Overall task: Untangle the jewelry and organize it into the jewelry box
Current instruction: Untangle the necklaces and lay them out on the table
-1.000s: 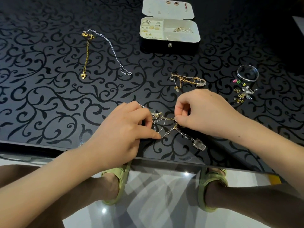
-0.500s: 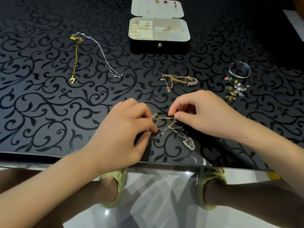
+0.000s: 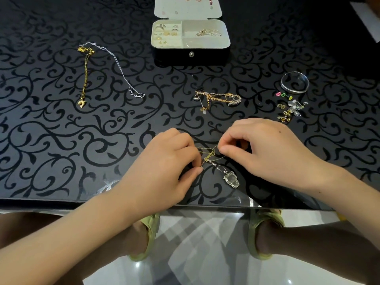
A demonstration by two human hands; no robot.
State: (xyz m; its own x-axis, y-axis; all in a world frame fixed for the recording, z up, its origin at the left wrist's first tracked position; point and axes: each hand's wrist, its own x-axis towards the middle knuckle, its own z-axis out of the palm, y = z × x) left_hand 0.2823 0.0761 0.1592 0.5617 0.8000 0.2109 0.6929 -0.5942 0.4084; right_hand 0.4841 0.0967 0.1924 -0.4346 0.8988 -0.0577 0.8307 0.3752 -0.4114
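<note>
Near the lower middle of the frame, close to the front edge of the black scroll-patterned worktop, a tangled knot of chains in fine gold and silver lies between the two hands. A clear pendant with a silver rim trails from it toward the lower right and rests flat on the surface. The left hand has its fingers curled, thumb and forefinger pinching the knot's left side. The right hand pinches the knot's right side between thumb and forefinger, its other fingers bent above the surface.

Just above the hands, at mid-frame, lies a second tangle of gold and silver chains with small charms. At the top centre stands the jewelry box, black outside and pale inside, its lid laid open toward the back. Rings and studs fill its left compartments, and a gold piece lies in the upper right one.

At upper left, a gold chain with a small charm runs downward, and a silver chain runs from its top end toward the lower right. At right sit a silver bangle, pink and green heart studs and a cluster of earrings. Below the worktop edge, yellow-green sandals show on a glossy floor.
</note>
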